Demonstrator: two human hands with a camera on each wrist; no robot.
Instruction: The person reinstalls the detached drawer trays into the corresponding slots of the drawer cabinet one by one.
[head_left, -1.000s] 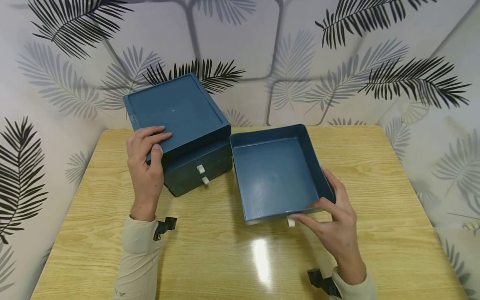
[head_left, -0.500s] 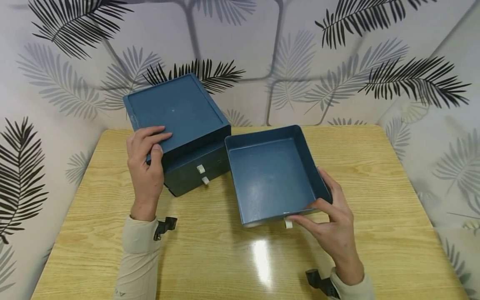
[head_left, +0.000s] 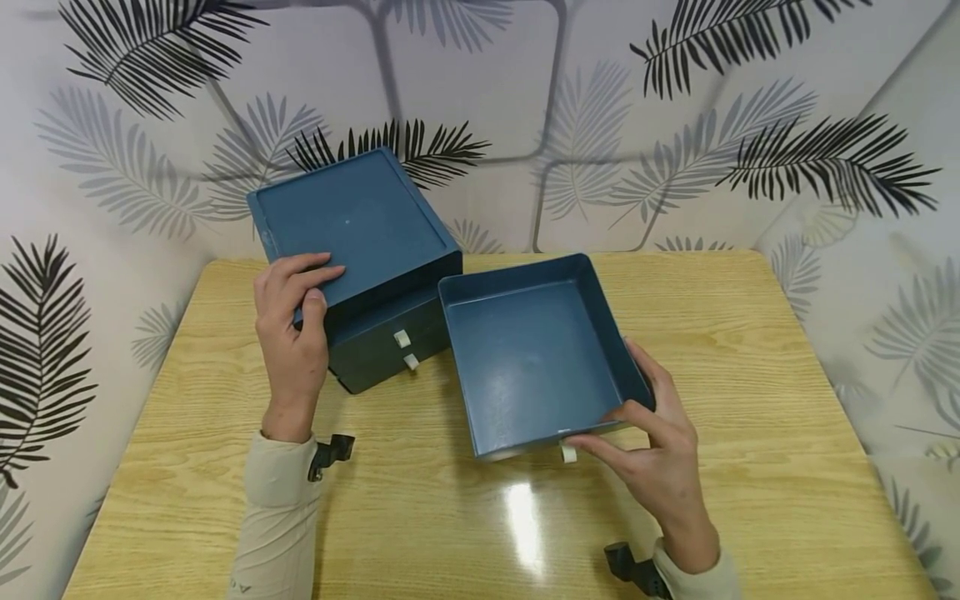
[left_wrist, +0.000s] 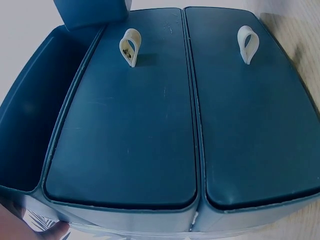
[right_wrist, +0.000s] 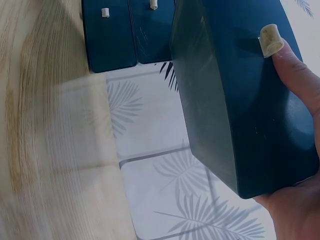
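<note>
A blue plastic drawer cabinet (head_left: 360,225) stands at the left of the table. Its uppermost slot (left_wrist: 35,110) is vacant, while two drawer fronts below, the upper front (left_wrist: 125,125) and the lower front (left_wrist: 255,120), sit flush, each with a white pull loop. My left hand (head_left: 291,333) rests on the cabinet's front left corner, fingers lying over the top. My right hand (head_left: 660,450) grips the near right corner of an empty blue drawer (head_left: 525,358), thumb beside its white pull tab (head_left: 568,452). The drawer is raised and tilted, its left rim overlapping the cabinet in the head view.
Underneath is a wood-grain table (head_left: 420,517) with a bright light reflection near its front. A leaf-patterned backdrop (head_left: 600,125) rises behind the table and along both sides. Dark wrist mounts (head_left: 330,454) show on both sleeves.
The right hand has carried the drawer left and slightly toward the near side, closer in front of the cabinet. The left hand and cabinet have stayed put.
</note>
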